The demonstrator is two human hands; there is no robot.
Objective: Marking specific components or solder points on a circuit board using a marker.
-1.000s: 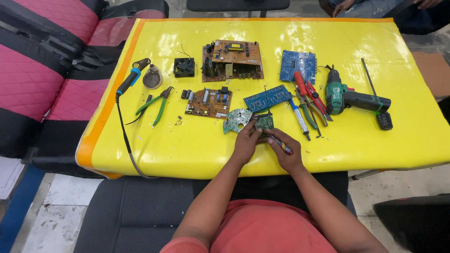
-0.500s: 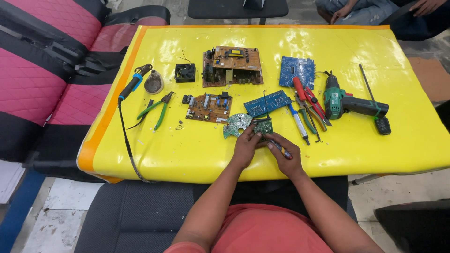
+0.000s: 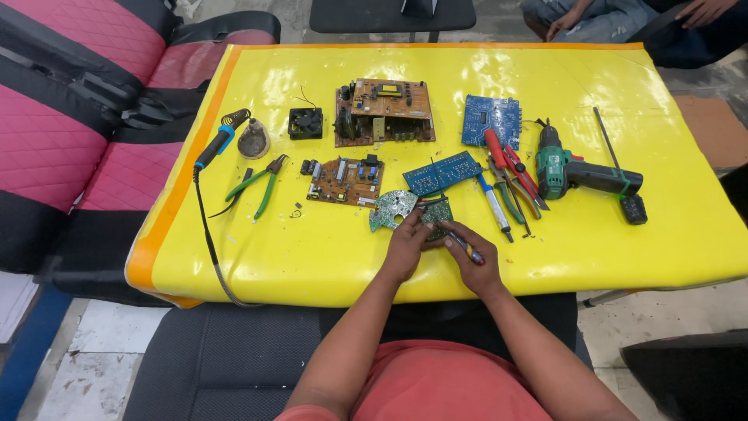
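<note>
My left hand (image 3: 407, 243) rests on the yellow table (image 3: 312, 257) and pinches a small green circuit board (image 3: 436, 224) near the front edge. My right hand (image 3: 467, 261) grips a thin screwdriver (image 3: 465, 245) with a dark handle, its tip against that small board. A round pale-green circuit board (image 3: 389, 207) lies just left of my left hand's fingers. A long blue board (image 3: 442, 172) lies just beyond them.
Two brown circuit boards (image 3: 384, 111) (image 3: 347, 180), a small black fan (image 3: 305, 122), a blue board (image 3: 490, 120), green pliers (image 3: 261, 185), a blue soldering iron (image 3: 214, 146) with cable, red-handled tools (image 3: 506, 160) and a green drill (image 3: 584, 176) lie on the table. Pink seats (image 3: 54, 132) stand left. Another person sits at far right.
My hands stay on the small board with the screwdriver. The view has shifted slightly; nothing on the table has moved.
</note>
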